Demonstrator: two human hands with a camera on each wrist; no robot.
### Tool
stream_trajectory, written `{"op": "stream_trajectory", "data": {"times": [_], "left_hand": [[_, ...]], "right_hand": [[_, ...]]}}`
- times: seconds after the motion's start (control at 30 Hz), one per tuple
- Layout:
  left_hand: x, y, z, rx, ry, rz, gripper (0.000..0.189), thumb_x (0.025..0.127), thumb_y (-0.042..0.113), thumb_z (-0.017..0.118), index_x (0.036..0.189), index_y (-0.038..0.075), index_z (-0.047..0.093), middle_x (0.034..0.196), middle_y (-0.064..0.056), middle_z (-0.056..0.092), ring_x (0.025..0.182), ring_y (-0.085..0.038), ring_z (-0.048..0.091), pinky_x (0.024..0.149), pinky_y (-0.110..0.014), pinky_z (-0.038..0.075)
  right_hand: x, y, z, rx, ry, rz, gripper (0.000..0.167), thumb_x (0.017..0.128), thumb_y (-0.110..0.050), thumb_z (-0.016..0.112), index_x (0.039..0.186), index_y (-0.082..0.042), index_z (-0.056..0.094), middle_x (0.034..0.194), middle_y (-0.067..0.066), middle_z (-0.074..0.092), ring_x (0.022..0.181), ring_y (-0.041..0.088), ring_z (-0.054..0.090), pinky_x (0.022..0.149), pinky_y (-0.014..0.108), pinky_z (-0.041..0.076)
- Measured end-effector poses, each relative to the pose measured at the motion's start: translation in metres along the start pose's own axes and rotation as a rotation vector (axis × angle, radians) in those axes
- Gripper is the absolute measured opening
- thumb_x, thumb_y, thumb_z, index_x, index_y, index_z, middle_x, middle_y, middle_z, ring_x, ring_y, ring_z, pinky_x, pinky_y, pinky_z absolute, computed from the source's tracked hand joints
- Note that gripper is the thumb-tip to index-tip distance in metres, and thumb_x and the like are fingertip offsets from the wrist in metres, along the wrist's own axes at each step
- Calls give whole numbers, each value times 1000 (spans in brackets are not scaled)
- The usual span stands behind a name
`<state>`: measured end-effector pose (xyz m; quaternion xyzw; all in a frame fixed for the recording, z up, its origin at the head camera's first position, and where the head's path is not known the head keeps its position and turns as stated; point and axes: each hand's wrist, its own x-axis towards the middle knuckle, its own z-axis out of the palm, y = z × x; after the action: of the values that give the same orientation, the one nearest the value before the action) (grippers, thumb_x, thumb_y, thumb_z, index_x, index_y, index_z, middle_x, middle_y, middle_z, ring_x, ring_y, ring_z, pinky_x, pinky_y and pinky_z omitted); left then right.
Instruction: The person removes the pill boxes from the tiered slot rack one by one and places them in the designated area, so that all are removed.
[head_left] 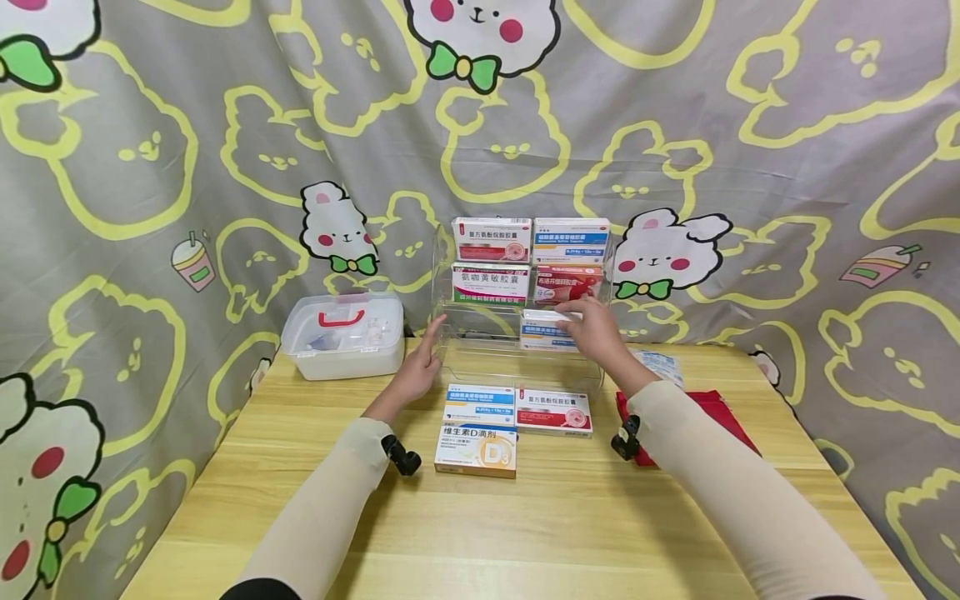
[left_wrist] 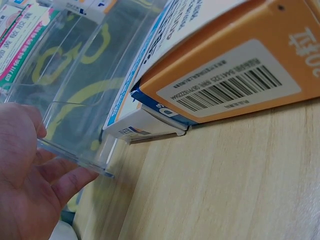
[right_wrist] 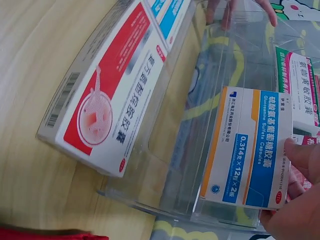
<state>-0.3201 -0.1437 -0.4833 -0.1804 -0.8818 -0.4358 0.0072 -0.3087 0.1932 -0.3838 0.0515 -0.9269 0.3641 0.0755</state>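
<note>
Rack (head_left: 474, 331) left edge: left hand (head_left: 415, 372), fingers spread | rack lower-right: right hand (head_left: 596, 332) pinching glucosamine box (right_wrist: 245, 147) | D3 box (head_left: 476, 450) barcode (left_wrist: 229, 89): left-wrist view only

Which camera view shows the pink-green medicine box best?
The head view: the pink-green box shows its whole front. Left wrist crops it at the left edge; right wrist shows it sideways, at the right edge.

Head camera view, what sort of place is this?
Probably a makeshift tabletop display set up indoors rather than a working pharmacy: a cartoon-print cloth hangs behind a wood-grain table, and one small clear rack holds just a few medicine boxes.
</note>
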Motion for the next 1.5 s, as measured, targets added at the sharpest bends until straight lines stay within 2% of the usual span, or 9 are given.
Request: {"op": "stream_trajectory", "data": {"times": [0.2,0.4,0.57,0.93,1.03,1.1,1.27,1.5], "left_hand": [[0,-2,0,-1,-2,2,88,104,-4,39,162,50,-1,172,-13,15,145,-44,39,57,-33,40],[0,-1,0,0,7,2,88,104,-3,39,162,51,-1,172,-13,15,147,-43,36,59,-36,44],[1,-1,0,7,8,2,87,104,-1,39,162,51,-1,173,-10,14,152,-38,29,75,-42,46],[1,-2,0,0,5,-1,89,104,-2,39,161,53,-2,173,-10,13,152,-38,28,76,-42,46],[0,-1,0,-2,5,1,89,104,-2,38,161,52,-2,173,-10,13,152,-39,27,79,-44,47],[1,-2,0,1,6,1,88,104,-2,38,162,51,-2,173,-9,13,153,-38,27,81,-45,46],[1,-2,1,10,10,5,89,104,-2,39,162,51,-2,173,-9,14,152,-38,28,74,-42,46],[1,-1,1,3,7,4,89,104,-3,39,162,51,-2,172,-13,14,151,-40,30,62,-37,45]], "right_hand": [[0,1,1,59,-11,47,35,99,-15,69,133,-6,70,158,20,46,153,41,28,120,60,27],[3,5,3,113,-14,78,38,100,-17,69,136,-6,67,163,20,38,154,40,23,119,61,29],[3,7,4,133,-12,106,37,99,-18,70,134,-7,69,165,18,35,155,39,21,119,61,28],[3,4,2,151,-23,108,34,99,-15,70,132,-5,69,166,19,30,156,37,19,121,58,27],[3,3,2,148,-22,107,34,99,-15,69,131,-6,70,165,19,33,155,39,22,120,59,27],[3,2,2,147,-19,100,33,99,-16,69,131,-6,70,162,19,40,152,40,29,119,59,31],[3,1,-1,146,-10,71,33,99,-14,69,131,-6,70,150,18,54,140,39,46,111,57,41],[1,-3,-9,147,0,63,34,98,-13,70,132,-6,70,147,18,56,134,39,52,111,57,41]]}}
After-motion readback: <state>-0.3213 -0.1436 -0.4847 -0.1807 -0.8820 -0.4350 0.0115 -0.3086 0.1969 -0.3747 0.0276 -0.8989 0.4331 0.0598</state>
